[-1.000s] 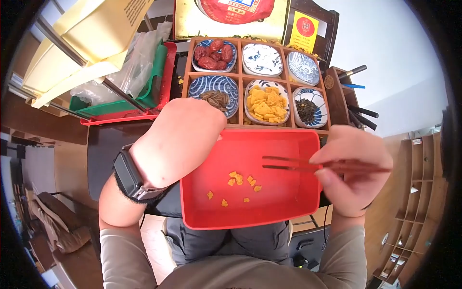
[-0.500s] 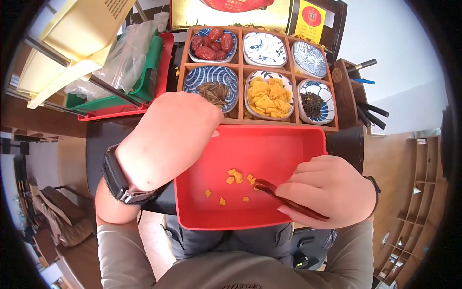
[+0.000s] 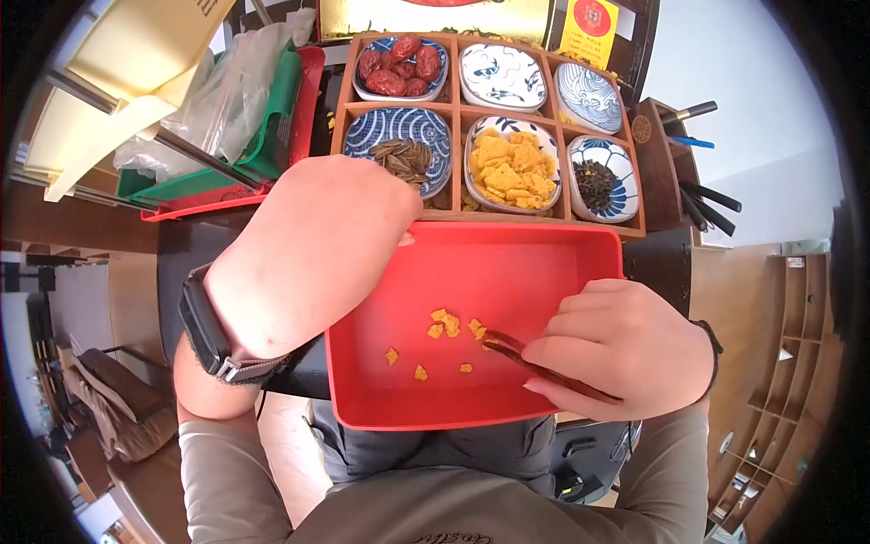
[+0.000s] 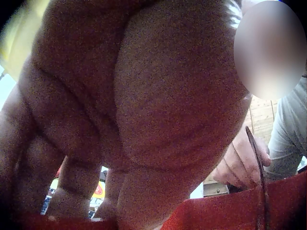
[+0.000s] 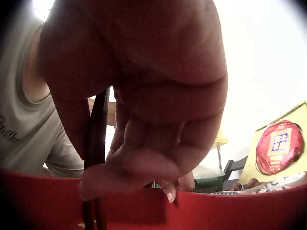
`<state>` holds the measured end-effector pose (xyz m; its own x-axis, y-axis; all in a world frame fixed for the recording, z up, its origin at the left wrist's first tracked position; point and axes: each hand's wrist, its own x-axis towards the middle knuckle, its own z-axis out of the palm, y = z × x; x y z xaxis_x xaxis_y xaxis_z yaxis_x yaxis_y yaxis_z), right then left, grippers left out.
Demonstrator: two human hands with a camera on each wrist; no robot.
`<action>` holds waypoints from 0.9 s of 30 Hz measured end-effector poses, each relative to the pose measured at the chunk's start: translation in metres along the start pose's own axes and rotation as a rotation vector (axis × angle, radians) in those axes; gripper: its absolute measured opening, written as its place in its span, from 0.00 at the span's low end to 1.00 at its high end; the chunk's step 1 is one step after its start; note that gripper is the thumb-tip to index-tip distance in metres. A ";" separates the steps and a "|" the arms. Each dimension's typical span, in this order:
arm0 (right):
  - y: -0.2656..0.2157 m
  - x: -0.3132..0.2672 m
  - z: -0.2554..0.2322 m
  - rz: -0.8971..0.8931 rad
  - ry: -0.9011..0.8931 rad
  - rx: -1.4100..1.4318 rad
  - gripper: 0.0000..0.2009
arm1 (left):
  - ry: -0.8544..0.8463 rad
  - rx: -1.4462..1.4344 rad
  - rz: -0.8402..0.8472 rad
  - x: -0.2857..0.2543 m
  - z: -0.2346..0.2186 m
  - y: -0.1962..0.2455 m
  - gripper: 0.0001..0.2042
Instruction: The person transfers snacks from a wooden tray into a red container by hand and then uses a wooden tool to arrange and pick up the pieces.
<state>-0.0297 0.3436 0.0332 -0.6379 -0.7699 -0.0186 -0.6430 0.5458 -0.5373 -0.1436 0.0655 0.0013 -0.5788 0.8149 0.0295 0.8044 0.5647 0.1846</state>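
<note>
My right hand [image 3: 625, 349] pinches a pair of dark wooden tongs [image 3: 507, 349] over the red bin [image 3: 390, 408]. The tong tips are right at a small yellow flake [image 3: 478, 328]; other flakes [image 3: 441, 319] lie scattered on the bin floor. In the right wrist view the tongs [image 5: 97, 129] run down between thumb and fingers. At the bin's back left corner my left hand [image 3: 317, 240] grips the rim, palm down. A fingertip [image 5: 170, 194] shows over that rim in the right wrist view.
Behind the bin stands a divided wooden box [image 3: 458, 118] with small dishes of red dates [image 3: 399, 68], seeds [image 3: 403, 161], yellow flakes [image 3: 512, 168] and dried leaves [image 3: 595, 186]. A green basket [image 3: 263, 154] is at the left, a pen holder [image 3: 662, 154] at the right.
My right hand has come from the bin's right edge to inside it, bringing the tongs down to a yellow flake. My left hand keeps its place at the rim; the head view shifts slightly.
</note>
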 end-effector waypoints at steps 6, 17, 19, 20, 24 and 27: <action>0.004 0.001 0.003 -0.023 0.003 0.008 0.11 | -0.014 0.006 -0.008 0.001 -0.002 0.001 0.06; 0.004 0.000 0.003 -0.007 -0.060 0.019 0.09 | -0.004 -0.005 -0.003 0.002 -0.004 0.002 0.05; 0.004 0.000 0.002 -0.006 -0.068 0.019 0.09 | 0.013 0.001 0.005 0.001 -0.003 0.002 0.05; 0.005 0.000 0.002 -0.004 -0.071 0.013 0.09 | 0.010 0.005 0.003 0.001 -0.003 0.002 0.05; 0.004 0.000 0.001 0.002 -0.097 0.007 0.09 | -0.003 0.009 -0.002 0.001 -0.002 0.002 0.05; 0.003 0.000 -0.001 -0.003 -0.117 0.001 0.10 | -0.003 0.009 -0.001 0.002 -0.003 0.002 0.05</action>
<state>-0.0324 0.3457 0.0322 -0.5825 -0.8047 -0.1151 -0.6441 0.5433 -0.5385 -0.1435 0.0676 0.0044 -0.5794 0.8146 0.0264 0.8049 0.5668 0.1756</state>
